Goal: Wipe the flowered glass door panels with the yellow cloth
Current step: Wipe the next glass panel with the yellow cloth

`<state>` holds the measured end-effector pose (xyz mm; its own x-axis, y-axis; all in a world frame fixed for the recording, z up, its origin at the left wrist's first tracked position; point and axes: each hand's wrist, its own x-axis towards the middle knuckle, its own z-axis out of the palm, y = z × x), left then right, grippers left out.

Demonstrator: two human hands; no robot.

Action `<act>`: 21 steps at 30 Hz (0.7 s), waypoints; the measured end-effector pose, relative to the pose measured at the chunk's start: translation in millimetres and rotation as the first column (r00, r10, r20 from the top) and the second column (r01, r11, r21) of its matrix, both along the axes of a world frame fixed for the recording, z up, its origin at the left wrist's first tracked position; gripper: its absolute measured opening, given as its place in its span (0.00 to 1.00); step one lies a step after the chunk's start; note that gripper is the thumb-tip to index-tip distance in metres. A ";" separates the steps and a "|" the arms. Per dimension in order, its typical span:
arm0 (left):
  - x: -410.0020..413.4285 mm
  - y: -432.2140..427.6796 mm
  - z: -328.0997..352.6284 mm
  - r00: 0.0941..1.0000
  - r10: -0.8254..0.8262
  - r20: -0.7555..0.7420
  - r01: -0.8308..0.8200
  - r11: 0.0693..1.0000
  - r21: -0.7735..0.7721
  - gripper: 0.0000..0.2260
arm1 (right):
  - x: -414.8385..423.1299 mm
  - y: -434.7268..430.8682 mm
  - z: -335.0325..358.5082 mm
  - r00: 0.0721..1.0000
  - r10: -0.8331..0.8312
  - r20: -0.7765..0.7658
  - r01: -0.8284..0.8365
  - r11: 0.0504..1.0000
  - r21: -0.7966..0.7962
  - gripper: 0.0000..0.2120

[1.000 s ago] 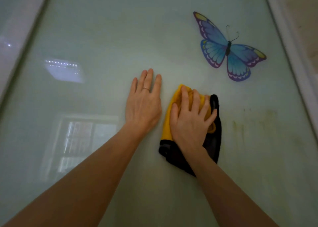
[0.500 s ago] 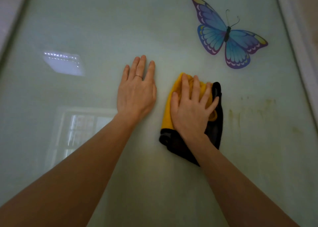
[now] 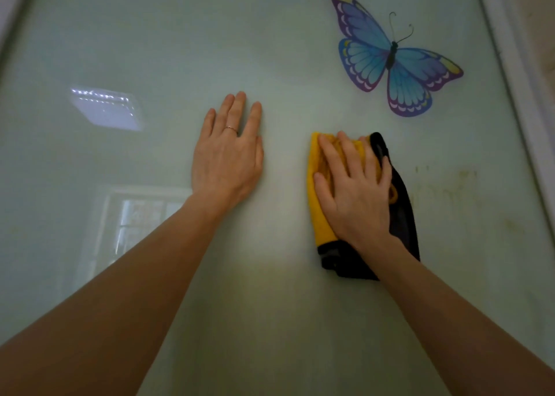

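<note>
As right hand (image 3: 354, 191) presses cloth (image 3: 319, 215), left hand (image 3: 228, 158) flat

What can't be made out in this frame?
Head view only:
- Glass panel under the yellow cloth: covered by cloth and right hand.
- Panel's top and bottom: cut off by the picture's edges.
- Reflected window: too blurred for detail.
- Stains beside the cloth: faint, extent unclear.
</note>
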<state>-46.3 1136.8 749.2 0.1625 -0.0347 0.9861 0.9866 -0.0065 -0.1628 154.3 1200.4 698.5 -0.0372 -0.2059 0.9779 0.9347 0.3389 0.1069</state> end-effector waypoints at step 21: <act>1.2 -0.3 -0.6 1.000 0.018 0.018 -0.019 1.000 0.019 0.28 | -37.9 -9.3 7.9 0.992 0.045 -0.114 -0.049 0.998 -0.034 0.27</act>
<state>-45.2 1136.6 748.6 0.1456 -0.0510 0.9880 0.9893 0.0146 -0.1451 116.5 1191.1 706.3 0.0828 -0.1690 0.9821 0.9232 0.3842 -0.0117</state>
